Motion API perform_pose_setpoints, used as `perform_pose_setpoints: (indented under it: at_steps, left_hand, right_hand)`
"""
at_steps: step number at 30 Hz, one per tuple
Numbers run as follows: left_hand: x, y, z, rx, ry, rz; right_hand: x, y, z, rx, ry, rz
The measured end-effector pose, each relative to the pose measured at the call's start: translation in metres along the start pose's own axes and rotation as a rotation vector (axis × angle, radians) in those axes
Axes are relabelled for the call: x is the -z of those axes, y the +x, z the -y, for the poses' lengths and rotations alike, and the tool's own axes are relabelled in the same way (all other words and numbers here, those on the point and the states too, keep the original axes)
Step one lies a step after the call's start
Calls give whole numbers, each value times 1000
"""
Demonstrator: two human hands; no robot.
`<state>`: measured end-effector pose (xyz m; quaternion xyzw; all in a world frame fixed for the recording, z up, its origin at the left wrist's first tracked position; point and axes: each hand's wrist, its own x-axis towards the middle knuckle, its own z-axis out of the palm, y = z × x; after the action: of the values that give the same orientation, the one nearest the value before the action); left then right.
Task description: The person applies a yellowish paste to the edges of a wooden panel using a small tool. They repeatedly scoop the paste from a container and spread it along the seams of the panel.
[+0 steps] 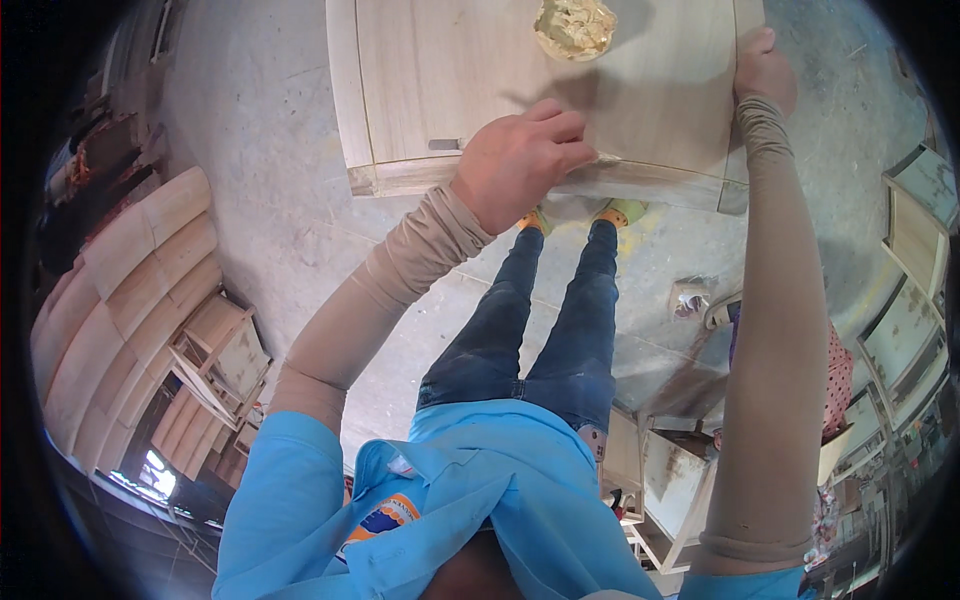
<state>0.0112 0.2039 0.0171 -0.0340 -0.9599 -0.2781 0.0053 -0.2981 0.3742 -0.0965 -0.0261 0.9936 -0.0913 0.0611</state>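
Observation:
In front of me stands a pale wooden cabinet (450, 80) with a flat panel and a small slot near its near edge. My left hand (525, 160) is over that near edge, fingers curled in a pinch; what they hold, if anything, is hidden. At the cabinet's right side, my right hand (767, 75) closes on the edge, its fingers partly out of sight. A round container of crumpled-looking, yellowish paste (575, 27) sits on top of the panel, beyond my left hand.
Curved-looking wooden panels (130, 270) are stacked at the left, beside a small wooden frame (225, 345). More cabinet pieces (915, 230) line the right. Behind my right arm is a person in spotted red clothing (838, 385). Grey concrete floor (260, 120) surrounds the cabinet.

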Motion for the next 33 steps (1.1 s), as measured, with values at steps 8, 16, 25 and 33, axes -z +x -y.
perform_pose_setpoints:
  at_steps: [8, 16, 25, 33]
  left_hand:
    - [5, 8, -10, -26, 93, 74]
    - [33, 17, -19, 46, 195, 275]
    - [52, 0, 5, 27, 293, 300]
    - [28, -20, 14, 47, 80, -28]
  right_hand:
    - [-1, 4, -1, 14, -19, 5]
    - [0, 2, 0, 21, 16, 4]
    - [1, 1, 0, -3, 17, 7]
    - [-4, 3, 0, 0, 23, -2]
